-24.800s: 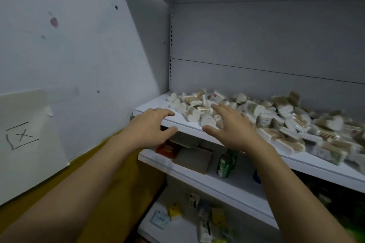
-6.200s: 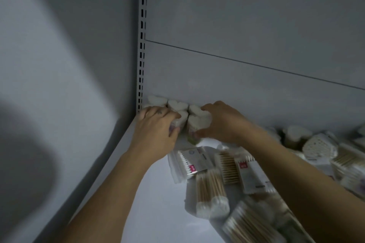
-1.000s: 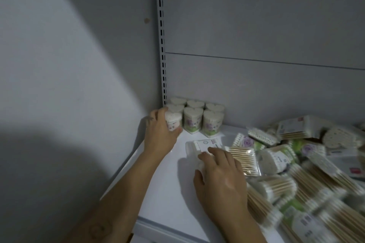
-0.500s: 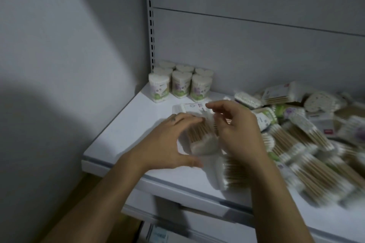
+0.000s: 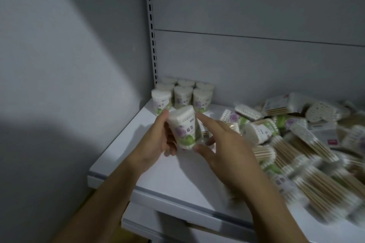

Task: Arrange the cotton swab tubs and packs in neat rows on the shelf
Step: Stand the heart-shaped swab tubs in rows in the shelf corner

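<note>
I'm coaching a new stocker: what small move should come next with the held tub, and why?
Probably set the held tub upright just right of the front-left tub, which seems to start a new row. The left hand grips it, and the right hand touches it with straight fingers.

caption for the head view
Left hand grips a swab tub, right hand touching it, near tidy tub rows on the shelf.
</note>
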`<state>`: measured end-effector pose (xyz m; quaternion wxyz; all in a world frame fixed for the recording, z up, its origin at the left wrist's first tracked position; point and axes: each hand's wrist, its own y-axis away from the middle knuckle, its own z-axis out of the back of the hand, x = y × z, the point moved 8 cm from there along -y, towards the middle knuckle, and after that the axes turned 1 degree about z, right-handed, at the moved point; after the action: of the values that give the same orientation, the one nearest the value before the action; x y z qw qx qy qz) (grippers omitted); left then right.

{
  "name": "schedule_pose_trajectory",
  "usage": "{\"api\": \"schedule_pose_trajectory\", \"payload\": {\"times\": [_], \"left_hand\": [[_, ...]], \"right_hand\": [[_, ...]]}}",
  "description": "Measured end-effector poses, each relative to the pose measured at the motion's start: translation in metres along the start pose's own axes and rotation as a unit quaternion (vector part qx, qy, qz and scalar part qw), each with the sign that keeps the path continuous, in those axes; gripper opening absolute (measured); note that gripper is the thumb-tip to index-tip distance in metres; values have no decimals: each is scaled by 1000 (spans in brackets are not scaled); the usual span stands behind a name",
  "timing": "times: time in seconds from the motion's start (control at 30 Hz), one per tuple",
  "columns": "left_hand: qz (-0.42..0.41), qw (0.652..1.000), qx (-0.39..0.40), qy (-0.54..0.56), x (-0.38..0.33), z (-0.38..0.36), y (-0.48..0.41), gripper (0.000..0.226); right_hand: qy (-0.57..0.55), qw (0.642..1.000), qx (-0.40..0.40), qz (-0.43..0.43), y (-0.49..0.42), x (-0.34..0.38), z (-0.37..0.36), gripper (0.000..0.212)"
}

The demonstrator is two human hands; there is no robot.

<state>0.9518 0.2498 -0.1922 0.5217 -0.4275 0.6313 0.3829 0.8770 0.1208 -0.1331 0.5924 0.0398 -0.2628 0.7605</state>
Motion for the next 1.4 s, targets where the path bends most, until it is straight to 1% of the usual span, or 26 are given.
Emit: {"api": "schedule_pose_trajectory", "payload": {"times": [0.07, 0.17, 0.2, 0.27, 0.33, 0.4, 0.47, 0.5, 0.53, 0.6, 0.7, 0.77, 0.8, 0.87, 0.9, 0.93, 0.97, 1.03, 1.1, 1.17, 1.23, 1.4], "left_hand": [[-23, 999, -28, 8, -12, 3, -2, 48], [-94, 993, -39, -68, -32, 7, -2, 31], [-112, 989, -36, -87, -37, 5, -1, 29], [-133, 984, -22, -116, -43, -2, 0, 30], [-132, 979, -7, -156, -44, -8, -2, 31], [-118, 972, 3, -204, -46, -8, -9, 45], [-105, 963, 1, -247, -49, -3, -18, 49], [-108, 952, -19, -285, -55, 2, -24, 50], [-115, 931, -54, -341, -62, 9, -30, 53], [-133, 872, -103, -460, -79, 14, -44, 61], [-171, 787, -95, -585, -95, -1, -64, 60], [-172, 731, -107, -652, -97, -8, -74, 60], [-170, 697, -116, -687, -96, -11, -77, 61], [-160, 618, -122, -760, -88, -15, -83, 64], [-154, 593, -123, -781, -83, -16, -85, 67], [-147, 583, -125, -790, -79, -15, -86, 70], [-140, 580, -129, -792, -77, -13, -86, 74], [-139, 588, -134, -786, -77, -12, -84, 76], [-154, 596, -133, -777, -79, -12, -82, 66], [-161, 597, -129, -776, -79, -11, -81, 51], [-167, 588, -129, -781, -77, -11, -82, 44], [-170, 567, -129, -796, -71, -16, -83, 41]], "right_hand": [[-21, 1000, -7, 4, -11, 6, 2, 65], [-73, 997, -36, -14, -24, 4, 3, 47], [-83, 995, -52, -22, -28, 3, 5, 41], [-85, 992, -81, -36, -33, 2, 8, 33], [-78, 992, -84, -46, -38, 3, 9, 29], [-51, 996, -64, -42, -39, 3, 8, 29], [2, 999, -34, -32, -35, 1, 9, 34], [19, 999, -18, -26, -31, -1, 11, 37], [25, 999, -2, -21, -28, -2, 12, 41], [31, 999, 5, -10, -22, -5, 17, 44], [58, 998, -33, -5, -21, -13, 23, 39], [77, 996, -41, -21, -20, -23, 21, 34], [84, 995, -50, -28, -19, -27, 20, 33], [94, 992, -69, -38, -15, -33, 19, 32], [103, 991, -73, -39, -14, -34, 18, 32], [112, 990, -76, -35, -13, -34, 18, 32], [118, 989, -80, -28, -12, -33, 18, 32], [114, 989, -90, -18, -10, -31, 19, 30], [93, 991, -99, -15, -9, -31, 22, 27], [77, 991, -106, -16, -8, -30, 24, 26], [75, 992, -104, -17, -8, -29, 24, 26], [73, 994, -73, -22, -8, -28, 19, 26]]}}
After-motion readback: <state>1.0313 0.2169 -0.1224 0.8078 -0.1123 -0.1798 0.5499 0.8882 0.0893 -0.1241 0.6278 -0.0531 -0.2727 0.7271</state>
